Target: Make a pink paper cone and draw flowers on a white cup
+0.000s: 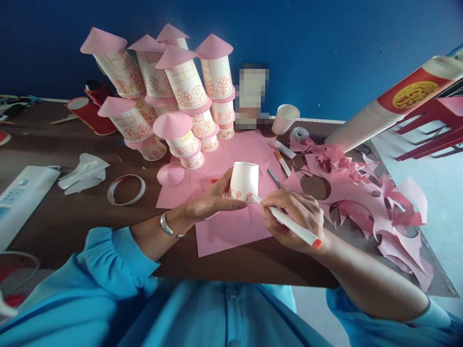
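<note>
A white paper cup (245,179) is held upside down in my left hand (216,198), with the fingers round its left side and the thumb along its lower edge. Small red flower shapes show near the cup's wide rim. My right hand (294,217) is closed on a white marker (294,225) with a red end, its tip touching the cup low on the right. Beneath both hands lie pink paper sheets (217,237). Behind the cup stand several drawn-on cup towers (186,86) with pink cone roofs.
Pink paper scraps (361,202) spread on the right, near a long stack of cups (390,106). Scissors (274,178), a glue stick (285,149) and an upright cup (285,119) lie beyond my right hand. A tape roll (126,189) and power strip (23,197) are left.
</note>
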Tool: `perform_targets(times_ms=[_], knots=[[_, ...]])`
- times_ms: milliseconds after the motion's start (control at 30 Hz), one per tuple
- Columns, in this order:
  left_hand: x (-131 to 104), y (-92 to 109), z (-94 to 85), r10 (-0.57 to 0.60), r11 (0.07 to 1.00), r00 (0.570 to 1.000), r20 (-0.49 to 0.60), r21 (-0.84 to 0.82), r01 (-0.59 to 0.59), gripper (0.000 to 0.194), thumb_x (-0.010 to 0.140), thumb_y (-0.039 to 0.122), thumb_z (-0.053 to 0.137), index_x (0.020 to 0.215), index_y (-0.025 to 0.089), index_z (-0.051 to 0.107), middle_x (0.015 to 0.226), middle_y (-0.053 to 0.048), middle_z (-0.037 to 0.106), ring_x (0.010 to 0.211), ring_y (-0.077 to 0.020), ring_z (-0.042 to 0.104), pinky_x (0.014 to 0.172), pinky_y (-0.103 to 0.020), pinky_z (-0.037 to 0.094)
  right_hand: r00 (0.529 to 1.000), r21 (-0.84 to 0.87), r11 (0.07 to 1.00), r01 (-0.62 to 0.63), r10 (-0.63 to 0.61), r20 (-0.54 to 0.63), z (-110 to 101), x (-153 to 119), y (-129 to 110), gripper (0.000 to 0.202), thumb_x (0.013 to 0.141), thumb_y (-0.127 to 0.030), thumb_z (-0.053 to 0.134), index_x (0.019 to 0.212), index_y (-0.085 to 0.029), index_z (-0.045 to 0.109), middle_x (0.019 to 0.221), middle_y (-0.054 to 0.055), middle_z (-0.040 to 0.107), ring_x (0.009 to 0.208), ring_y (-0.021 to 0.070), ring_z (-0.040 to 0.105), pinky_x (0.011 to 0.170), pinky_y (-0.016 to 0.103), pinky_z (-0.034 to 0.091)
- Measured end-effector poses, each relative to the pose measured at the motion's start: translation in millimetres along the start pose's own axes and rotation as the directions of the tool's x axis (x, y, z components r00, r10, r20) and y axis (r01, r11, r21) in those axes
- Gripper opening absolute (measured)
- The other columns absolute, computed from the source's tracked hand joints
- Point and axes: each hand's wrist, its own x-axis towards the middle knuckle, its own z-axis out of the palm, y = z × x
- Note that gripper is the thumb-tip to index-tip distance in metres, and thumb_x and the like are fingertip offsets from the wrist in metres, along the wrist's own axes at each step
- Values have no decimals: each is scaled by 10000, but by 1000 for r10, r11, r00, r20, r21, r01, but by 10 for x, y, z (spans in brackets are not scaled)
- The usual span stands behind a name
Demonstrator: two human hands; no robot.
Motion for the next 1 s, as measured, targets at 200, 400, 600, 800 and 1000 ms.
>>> perform_targets(times_ms=[200, 400, 600, 800, 1000], knots=[[-15, -25, -20, -7, 1000, 1000, -7, 15, 7, 733, 835, 334, 882, 1476, 288, 530, 1152, -66, 650, 1060, -250, 599, 882, -368, 509, 1000, 5, 1000, 0, 0, 9, 10, -20, -18, 151, 930, -94, 614, 971, -239, 609, 741, -19, 745, 589, 146, 716, 540, 261, 553], [-22, -23, -18, -15, 1000, 1000, -12, 11, 15, 706, 839, 316, 879, 1458, 285, 541, 1133, -56, 653, 1043, -242, 606, 882, -369, 515, 1000, 27, 1000, -8, 7, 29, 20, -39, -29, 150, 927, -89, 623, 965, -232, 597, 734, -24, 734, 589, 145, 716, 531, 259, 536], [-6, -57, -26, 1, 1000, 1000, -4, 13, -1, 710, 833, 308, 884, 1459, 278, 550, 1117, -60, 662, 1068, -252, 601, 902, -377, 511, 999, 44, 999, 1, -2, 37, 21, -38, -36, 142, 924, -90, 634, 959, -221, 591, 740, -16, 733, 591, 145, 720, 533, 253, 530], [7, -27, -1, 12, 1000, 1000, -5, -5, -12, 723, 826, 311, 885, 1468, 273, 555, 1143, -73, 675, 1100, -273, 610, 927, -398, 517, 1000, 46, 999, 14, -15, 14, 6, -24, -37, 151, 925, -79, 629, 966, -220, 596, 736, -16, 732, 593, 144, 717, 547, 255, 543], [-25, -64, -38, -14, 1000, 1000, -6, 1, 14, 727, 837, 297, 882, 1476, 286, 536, 1175, -69, 664, 1088, -253, 611, 897, -364, 522, 1000, 46, 999, 21, -21, 10, -9, -12, -26, 155, 927, -75, 617, 978, -221, 600, 732, -10, 732, 592, 146, 714, 547, 260, 548]])
